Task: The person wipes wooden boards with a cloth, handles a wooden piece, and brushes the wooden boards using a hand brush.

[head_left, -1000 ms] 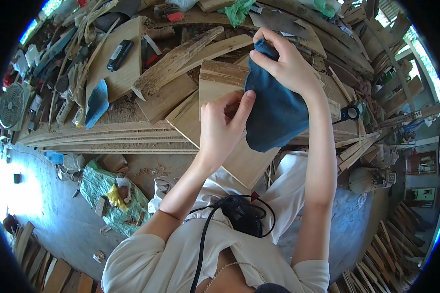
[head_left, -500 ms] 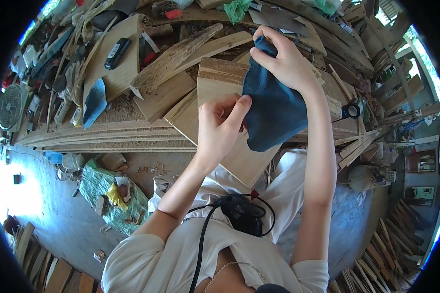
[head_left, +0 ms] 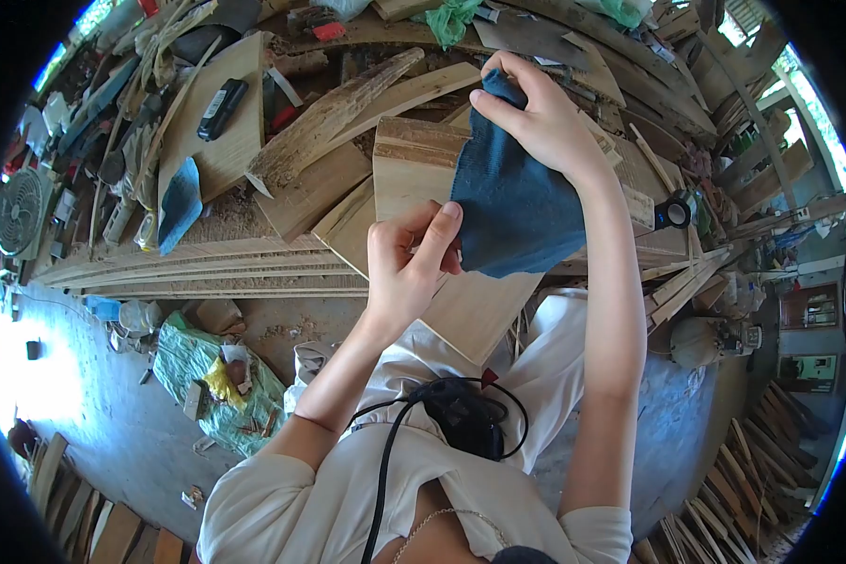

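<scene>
A dark blue sheet (head_left: 522, 211), looking like cloth or sandpaper, hangs between both hands above a pale wooden board (head_left: 479, 315). My right hand (head_left: 545, 117) pinches its upper corner between thumb and fingers. At the sheet's lower left edge, my left hand (head_left: 407, 258) is closed, thumb against the curled fingers, gripping that edge. The board lies partly under the sheet, its lower end over my lap.
Rough planks (head_left: 348, 117) lie across the bench behind. On the left are a black device (head_left: 223, 109), a smaller blue piece (head_left: 180, 205) and a fan (head_left: 21, 212). A green sack (head_left: 211, 385) lies on the floor. A black roll (head_left: 674, 213) is at the right.
My left hand has shifted left and slightly down, and the blue sheet is spread wider, its lower edge raised. My right hand has moved slightly left.
</scene>
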